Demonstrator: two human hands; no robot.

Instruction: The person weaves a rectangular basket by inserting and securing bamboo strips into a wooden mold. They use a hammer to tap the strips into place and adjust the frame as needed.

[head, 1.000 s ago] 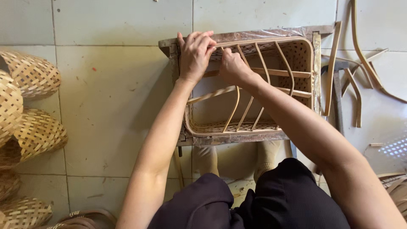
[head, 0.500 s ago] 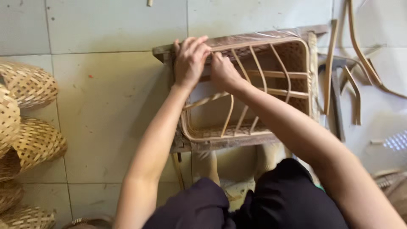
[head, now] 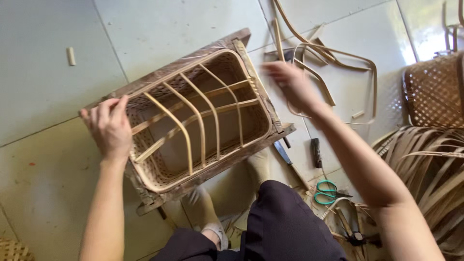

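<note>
A rectangular woven bamboo basket [head: 203, 121] sits mouth-up inside a dark wooden frame [head: 183, 72] on the tiled floor, turned diagonally. Curved pale bamboo ribs [head: 193, 116] cross its open top, lattice weave lining its walls.

No packages, labels, signs (or screens)

- Head view, single: steep downward look, close range, over the person's own arms and knees.
- Basket frame [head: 198, 121] mid-frame; tiled floor [head: 48, 145] around.
</note>
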